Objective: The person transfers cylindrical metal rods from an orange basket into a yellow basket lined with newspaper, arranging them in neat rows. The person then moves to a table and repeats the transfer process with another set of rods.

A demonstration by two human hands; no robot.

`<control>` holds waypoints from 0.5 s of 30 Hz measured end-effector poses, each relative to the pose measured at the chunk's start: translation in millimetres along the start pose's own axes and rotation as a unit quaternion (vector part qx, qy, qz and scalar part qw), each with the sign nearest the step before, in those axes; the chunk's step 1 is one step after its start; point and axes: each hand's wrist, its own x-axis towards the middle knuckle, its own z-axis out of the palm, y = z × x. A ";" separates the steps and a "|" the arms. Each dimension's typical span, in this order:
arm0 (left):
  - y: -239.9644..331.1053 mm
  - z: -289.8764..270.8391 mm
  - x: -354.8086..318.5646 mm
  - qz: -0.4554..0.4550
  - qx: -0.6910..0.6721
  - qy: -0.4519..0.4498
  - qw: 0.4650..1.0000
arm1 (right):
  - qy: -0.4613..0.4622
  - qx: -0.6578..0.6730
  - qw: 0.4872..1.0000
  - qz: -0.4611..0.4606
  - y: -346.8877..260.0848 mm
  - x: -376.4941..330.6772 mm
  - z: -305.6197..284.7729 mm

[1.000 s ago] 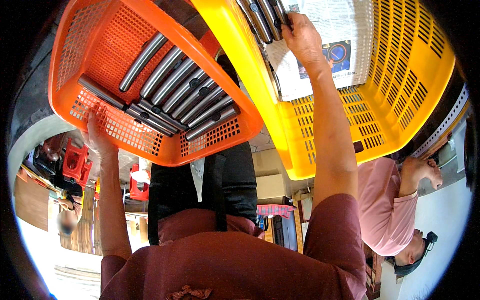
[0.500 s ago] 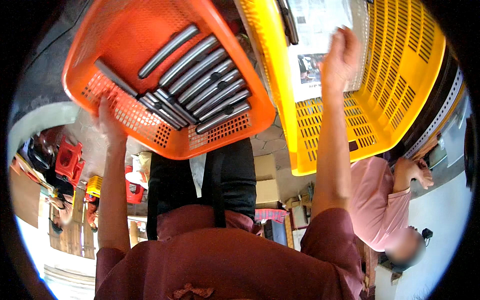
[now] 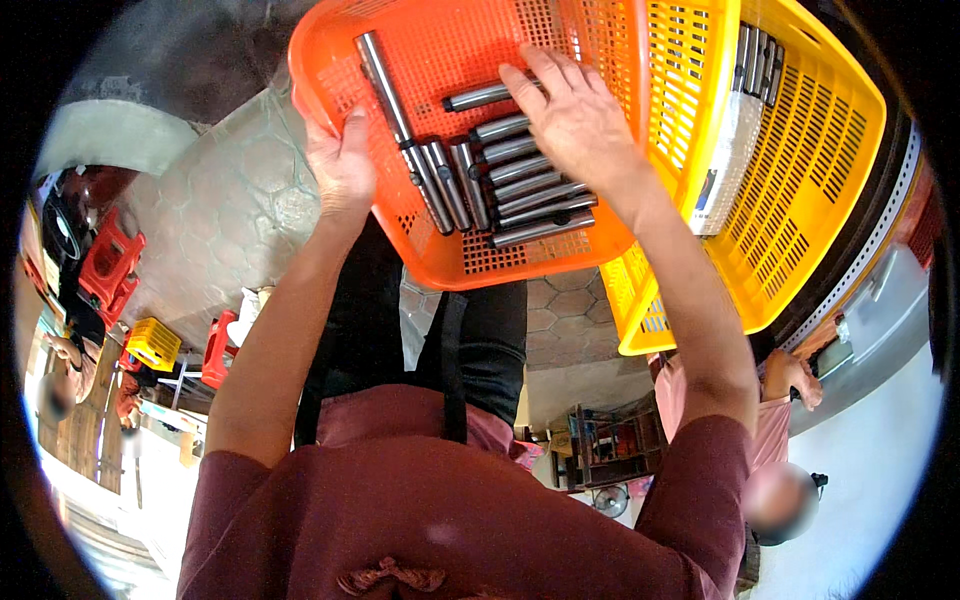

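Note:
An orange plastic basket (image 3: 450, 40) sits in front of me with several grey metal rods (image 3: 520, 190) lying in it. My left hand (image 3: 342, 165) grips the basket's near left rim. Fingers spread, my right hand (image 3: 578, 122) lies flat on top of the rods inside the basket and grips none of them. One long rod (image 3: 385, 85) lies apart along the left side of the basket.
A yellow plastic basket (image 3: 800, 170) stands right beside the orange one, with more metal rods (image 3: 755, 60) and a printed paper (image 3: 725, 160) in it. Another person in a pink shirt (image 3: 775, 400) is at the lower right. Red stools (image 3: 110, 265) stand at the left.
My right hand left the yellow basket and moved left onto the rods in the orange basket. The orange basket shifted toward the centre of view; my left hand stayed on its rim.

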 end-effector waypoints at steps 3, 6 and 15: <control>2.5 -2.5 -3.1 -0.040 0.003 0.007 0.999 | -0.030 -0.069 0.996 -0.041 17.6 17.7 18.2; 1.1 -4.9 -1.8 -0.006 0.074 0.014 0.997 | 0.002 -0.090 0.995 -0.051 23.4 30.5 21.6; 1.1 0.4 -4.1 -0.032 -0.005 0.012 0.999 | -0.053 0.043 0.994 0.087 -13.3 45.7 10.3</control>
